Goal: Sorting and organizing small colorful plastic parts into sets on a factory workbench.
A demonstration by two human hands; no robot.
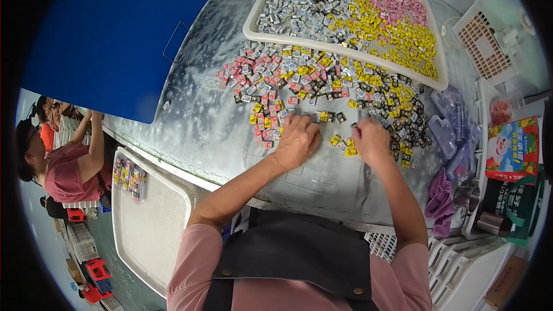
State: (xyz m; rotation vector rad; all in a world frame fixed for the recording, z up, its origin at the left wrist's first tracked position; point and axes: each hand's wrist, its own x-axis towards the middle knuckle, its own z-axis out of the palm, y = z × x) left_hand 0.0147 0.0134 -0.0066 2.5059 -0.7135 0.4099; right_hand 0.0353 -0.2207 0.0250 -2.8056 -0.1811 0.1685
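Small printed blocks in pink, yellow, black and white (311, 72) lie loose over the grey table (230, 150). My left hand (298, 136) rests at the right side of a neat group of pink and yellow blocks (266, 121), its fingers curled down; whatever is under them is hidden. A short row of blocks (327, 116) lies just right of its fingertips. My right hand (371, 141) is pinched, with a dark edge of a small block at its fingertips. A few yellow blocks (344, 144) lie between the two hands, close to the right one.
A white tray (345, 49) of colour-sorted blocks stands at the back. A blue board (115, 40) covers the far left. Purple plastic pieces (452, 121) and a purple cloth (440, 201) lie at right. Another white tray (152, 219) sits lower left; a co-worker (72, 167) is beyond.
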